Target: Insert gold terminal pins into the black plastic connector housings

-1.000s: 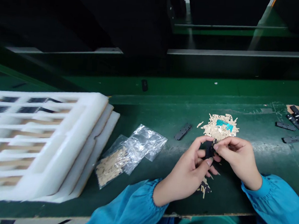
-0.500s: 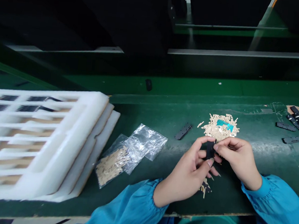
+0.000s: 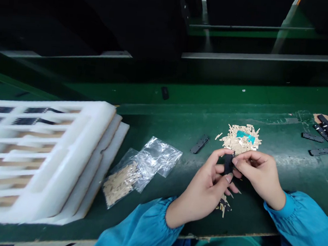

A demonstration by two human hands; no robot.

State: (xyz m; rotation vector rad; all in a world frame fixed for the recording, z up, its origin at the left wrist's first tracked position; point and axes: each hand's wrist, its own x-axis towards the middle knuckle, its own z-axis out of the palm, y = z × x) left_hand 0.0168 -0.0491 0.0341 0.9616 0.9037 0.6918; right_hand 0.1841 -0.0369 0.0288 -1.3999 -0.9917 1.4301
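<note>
My left hand [image 3: 204, 187] and my right hand [image 3: 258, 175] meet over the green bench, both pinched on a small black part [image 3: 228, 164] held upright between thumbs and fingers. Just beyond them lies a heap of small tan strips [image 3: 240, 138] with a teal piece on top. A few more tan and black bits [image 3: 223, 206] lie under my left hand. Another black strip [image 3: 199, 144] rests on the bench to the left of the heap.
Stacked white foam trays [image 3: 48, 159] with slots holding black parts fill the left. Clear plastic bags [image 3: 140, 167], one with tan strips, lie beside them. Several black parts [image 3: 325, 133] sit at the far right. The bench's front edge [image 3: 229, 234] runs under my blue sleeves.
Hands keep their pinch on the black part with hardly any movement; the view has shifted slightly.
</note>
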